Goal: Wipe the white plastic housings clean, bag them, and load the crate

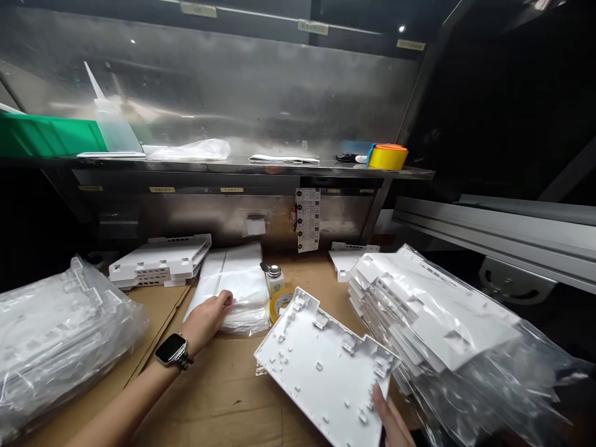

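My left hand (212, 318), with a black watch on its wrist, rests at the right part of a stack of clear plastic bags (237, 273). Its fingers are pressed together, and whether a bag edge is between them is too small to tell. My right hand (392, 417) grips the lower right edge of a white plastic panel (321, 372), which is tilted with its ribbed, clipped side showing. Part of another white piece shows under the panel's left corner. A roll of yellow tape (278, 304) and a small dispenser bottle (274, 279) stand between bags and panel.
Bagged white panels are piled at the left (51, 316) and right (437, 304). Bare white panels (161, 259) lie at the back left, another (347, 257) at the back right. A metal shelf (279, 167) above holds a green bin (51, 136), squeeze bottle and yellow roll (388, 158).
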A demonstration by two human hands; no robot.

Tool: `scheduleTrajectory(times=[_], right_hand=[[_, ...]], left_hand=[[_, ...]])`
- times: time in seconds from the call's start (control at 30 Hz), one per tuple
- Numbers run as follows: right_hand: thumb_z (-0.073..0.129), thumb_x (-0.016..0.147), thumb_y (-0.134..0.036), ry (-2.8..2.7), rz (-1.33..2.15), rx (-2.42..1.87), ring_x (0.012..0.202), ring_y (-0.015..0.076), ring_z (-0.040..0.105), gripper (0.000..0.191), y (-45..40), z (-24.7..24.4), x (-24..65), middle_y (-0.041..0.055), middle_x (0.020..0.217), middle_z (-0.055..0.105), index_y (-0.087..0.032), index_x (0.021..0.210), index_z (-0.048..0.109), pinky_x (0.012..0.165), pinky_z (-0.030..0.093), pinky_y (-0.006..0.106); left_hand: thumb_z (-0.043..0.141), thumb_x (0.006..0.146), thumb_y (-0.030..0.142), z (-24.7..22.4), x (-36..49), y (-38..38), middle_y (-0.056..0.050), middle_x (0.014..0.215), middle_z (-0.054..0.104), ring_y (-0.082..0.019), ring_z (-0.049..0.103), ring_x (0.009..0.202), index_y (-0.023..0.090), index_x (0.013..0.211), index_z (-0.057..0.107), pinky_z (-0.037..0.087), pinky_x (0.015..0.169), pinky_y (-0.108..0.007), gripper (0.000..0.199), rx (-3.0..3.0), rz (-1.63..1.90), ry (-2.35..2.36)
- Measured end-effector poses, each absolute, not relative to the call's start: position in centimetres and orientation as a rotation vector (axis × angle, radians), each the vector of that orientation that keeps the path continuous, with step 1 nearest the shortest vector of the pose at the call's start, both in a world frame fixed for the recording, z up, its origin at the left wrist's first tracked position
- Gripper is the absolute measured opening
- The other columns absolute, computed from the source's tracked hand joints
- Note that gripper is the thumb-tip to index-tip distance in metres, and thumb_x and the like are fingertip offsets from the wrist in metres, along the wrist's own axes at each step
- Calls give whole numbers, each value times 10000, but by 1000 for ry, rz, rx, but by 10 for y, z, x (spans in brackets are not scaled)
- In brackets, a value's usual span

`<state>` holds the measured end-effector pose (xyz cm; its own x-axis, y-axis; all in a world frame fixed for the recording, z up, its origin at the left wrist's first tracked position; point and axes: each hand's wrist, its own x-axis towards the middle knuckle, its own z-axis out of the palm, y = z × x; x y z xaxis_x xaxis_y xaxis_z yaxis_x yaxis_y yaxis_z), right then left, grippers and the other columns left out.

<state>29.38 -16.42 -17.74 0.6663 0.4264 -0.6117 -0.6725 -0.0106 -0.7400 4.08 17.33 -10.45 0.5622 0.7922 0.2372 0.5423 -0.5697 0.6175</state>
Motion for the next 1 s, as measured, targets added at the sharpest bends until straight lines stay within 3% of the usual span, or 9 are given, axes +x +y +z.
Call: scheduleTrajectory(times=[0.1, 0.23, 0.37, 0.53, 0.7, 0.87, 1.0], right_hand=[[802, 698, -682, 234, 939, -1235, 1302, 381, 605, 1089, -168, -177, 300, 148, 1299, 714, -187, 1569, 376, 1018, 576, 509], [836, 699, -624, 224, 964, -1128, 1274, 378, 627, 1097, -169, -168, 300, 138, 1356, 682, -219, 1588, 337, 1019, 578, 505], [850, 699, -596, 241, 930, -1085, 1289, 378, 616, 1075, -167, -152, 295, 131, 1378, 669, -241, 1581, 351, 1041, 560, 519], [817, 747, -599, 171, 908, -1027, 1288, 348, 622, 1002, -167, -134, 286, 117, 1373, 675, -263, 1574, 363, 1069, 535, 506], [826, 744, -588, 167, 886, -1051, 1297, 335, 617, 1009, -170, -134, 283, 108, 1380, 672, -264, 1577, 356, 1074, 533, 478], [841, 713, -603, 217, 928, -1108, 1181, 351, 692, 1088, -177, -142, 286, 135, 1339, 693, -221, 1591, 325, 1030, 566, 483], [849, 702, -594, 223, 959, -1099, 1207, 360, 676, 1125, -182, -153, 287, 126, 1339, 695, -236, 1606, 283, 1016, 573, 490]], left_hand=[[497, 919, 496, -106, 35, 181, -116, 965, 741, -362, 680, 878, 267, 987, 496, 447, 759, -458, 239, 2317, 683, 1087], [697, 805, 546, -100, 29, 208, -51, 858, 764, -299, 731, 862, 269, 925, 420, 523, 785, -432, 409, 2186, 632, 1044], [719, 745, 637, -94, 26, 229, -29, 769, 719, -264, 748, 819, 250, 843, 423, 587, 759, -422, 497, 2081, 566, 941], [749, 763, 587, -98, 30, 205, -115, 1103, 718, -306, 683, 1058, 222, 1046, 550, 529, 928, -490, 503, 2207, 604, 926], [616, 920, 504, -107, 32, 188, -97, 1028, 709, -290, 654, 987, 195, 1106, 588, 482, 926, -505, 362, 2261, 657, 1018], [760, 867, 385, -104, 26, 220, -12, 851, 694, -214, 685, 825, 169, 982, 624, 554, 819, -421, 280, 2076, 584, 1006], [752, 890, 317, -97, 20, 236, 2, 811, 685, -179, 689, 760, 153, 893, 638, 591, 742, -369, 200, 1890, 530, 949]])
